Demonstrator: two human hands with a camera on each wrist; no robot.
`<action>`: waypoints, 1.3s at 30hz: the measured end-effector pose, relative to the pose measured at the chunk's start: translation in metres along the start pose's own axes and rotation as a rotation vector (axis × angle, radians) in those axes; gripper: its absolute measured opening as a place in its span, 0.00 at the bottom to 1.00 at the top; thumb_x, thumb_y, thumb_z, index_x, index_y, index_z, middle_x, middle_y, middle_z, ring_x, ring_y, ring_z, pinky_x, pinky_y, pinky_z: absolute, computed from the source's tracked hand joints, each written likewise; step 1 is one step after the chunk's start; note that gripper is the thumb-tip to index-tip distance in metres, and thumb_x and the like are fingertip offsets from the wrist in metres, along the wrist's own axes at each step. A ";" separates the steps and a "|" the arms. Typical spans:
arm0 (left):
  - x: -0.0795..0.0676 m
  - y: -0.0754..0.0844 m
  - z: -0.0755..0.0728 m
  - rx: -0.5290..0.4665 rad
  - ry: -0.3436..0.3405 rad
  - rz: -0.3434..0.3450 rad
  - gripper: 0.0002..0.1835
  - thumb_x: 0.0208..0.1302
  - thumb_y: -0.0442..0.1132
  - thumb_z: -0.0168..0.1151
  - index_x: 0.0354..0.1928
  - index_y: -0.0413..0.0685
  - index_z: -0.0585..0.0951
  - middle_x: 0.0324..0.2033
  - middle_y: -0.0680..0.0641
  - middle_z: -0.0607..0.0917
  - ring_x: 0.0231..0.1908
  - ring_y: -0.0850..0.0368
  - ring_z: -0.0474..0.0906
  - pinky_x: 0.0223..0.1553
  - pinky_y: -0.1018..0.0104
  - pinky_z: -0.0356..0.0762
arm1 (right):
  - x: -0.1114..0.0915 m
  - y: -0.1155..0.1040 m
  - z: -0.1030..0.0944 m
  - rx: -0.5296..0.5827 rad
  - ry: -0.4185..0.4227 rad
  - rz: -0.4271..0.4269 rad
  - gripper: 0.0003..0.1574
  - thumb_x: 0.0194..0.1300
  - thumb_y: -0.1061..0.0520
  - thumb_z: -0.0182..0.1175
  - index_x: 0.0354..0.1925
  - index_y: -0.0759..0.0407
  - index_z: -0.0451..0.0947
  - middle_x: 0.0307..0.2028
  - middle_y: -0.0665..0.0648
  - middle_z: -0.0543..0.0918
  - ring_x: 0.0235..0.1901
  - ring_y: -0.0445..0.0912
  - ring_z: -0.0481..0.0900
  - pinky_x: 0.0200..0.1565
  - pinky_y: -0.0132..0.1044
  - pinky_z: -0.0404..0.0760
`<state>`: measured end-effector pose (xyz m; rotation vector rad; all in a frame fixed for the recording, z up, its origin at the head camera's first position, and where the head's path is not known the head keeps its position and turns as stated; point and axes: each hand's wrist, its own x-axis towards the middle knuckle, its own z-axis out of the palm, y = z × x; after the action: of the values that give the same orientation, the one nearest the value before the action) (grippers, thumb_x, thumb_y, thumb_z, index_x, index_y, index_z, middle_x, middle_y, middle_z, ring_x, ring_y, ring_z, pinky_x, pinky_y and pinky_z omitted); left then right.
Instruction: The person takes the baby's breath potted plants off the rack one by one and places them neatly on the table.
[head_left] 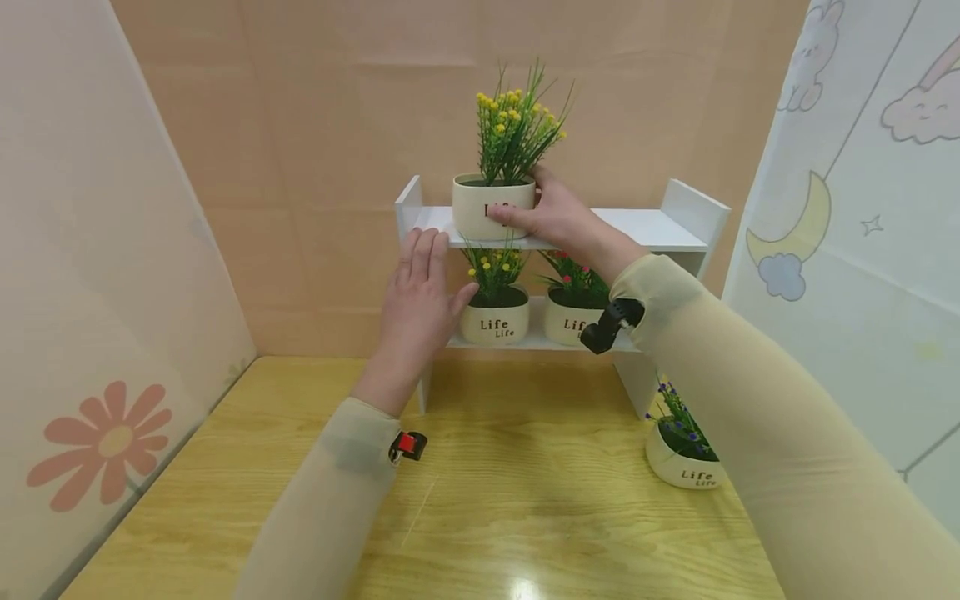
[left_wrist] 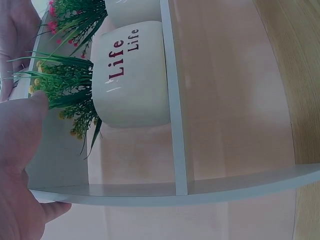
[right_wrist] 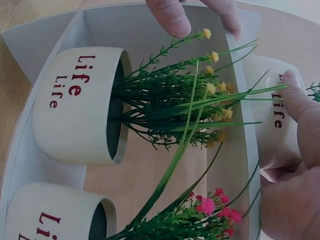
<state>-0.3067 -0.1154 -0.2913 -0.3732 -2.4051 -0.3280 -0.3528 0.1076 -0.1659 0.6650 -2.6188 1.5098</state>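
The right hand (head_left: 558, 218) grasps the yellow-flowered pot (head_left: 492, 205) on the shelf's top board (head_left: 652, 227), toward its 9 o'clock end. The left hand (head_left: 420, 292), released and flat, rests on the board's front edge. Steadying the shelf looks wise; keep the pot upright, base flat, clear of the edge.
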 end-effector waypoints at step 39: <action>0.001 -0.004 -0.006 0.013 -0.019 -0.017 0.48 0.83 0.62 0.59 0.87 0.43 0.49 0.84 0.42 0.52 0.87 0.45 0.37 0.82 0.43 0.58 | 0.000 0.000 0.008 0.130 0.141 -0.006 0.59 0.69 0.45 0.80 0.84 0.54 0.57 0.72 0.58 0.75 0.67 0.51 0.78 0.67 0.44 0.78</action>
<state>-0.3050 -0.1207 -0.2871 -0.3515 -2.4291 -0.3174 -0.3517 0.1004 -0.1696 0.5518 -2.4310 1.6712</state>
